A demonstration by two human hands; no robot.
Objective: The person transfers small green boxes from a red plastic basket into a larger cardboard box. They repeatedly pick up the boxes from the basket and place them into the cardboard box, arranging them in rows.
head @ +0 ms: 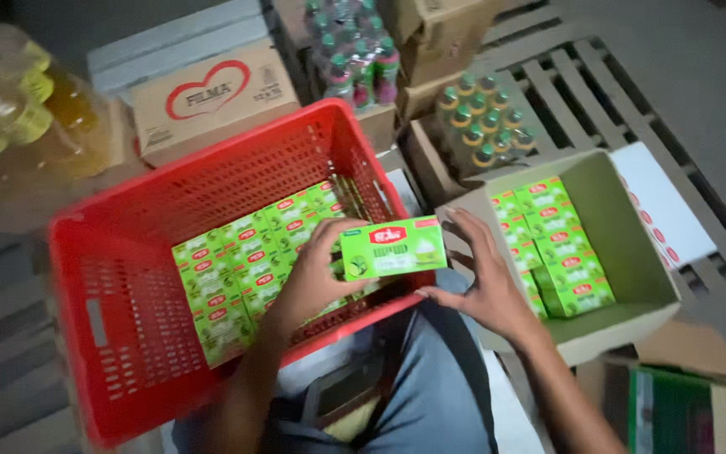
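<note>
Red plastic crate [119,277] tilted on the lap, near rim resting against the blue-trousered knee [439,370]; looked prone to slide or tip if the leg shifted, since nothing else seemed to brace it. Floor partly filled with green cartons [245,261] laid flat in rows, far corner bare; rows could slump toward the low side given the tilt. Open cardboard box [632,277] just beside the knee on the right, more green cartons [556,244] stacked inside, some on edge; box sat half over a lower carton [682,395], so a bump from the forearm could have shoved it off. Wooden pallet [573,76] behind, with shrink-wrapped bottle packs [485,118] and a printed carton with a red heart mark [212,105] near the crate's far rim; oil bottles [10,109] at far left, blurred. Held green carton [392,246] raised above the crate's near rim, between both hands. Left hand [313,277] gripped under its left end, fingers curled on it. Right hand [485,282] beside its right end, fingers spread, thumb near the lower corner; contact unclear, could not tell if gripping. Grip looked one-sided: likely risk a twist or drop onto the rim, denting a corner, or landing skewed across the rows.
</note>
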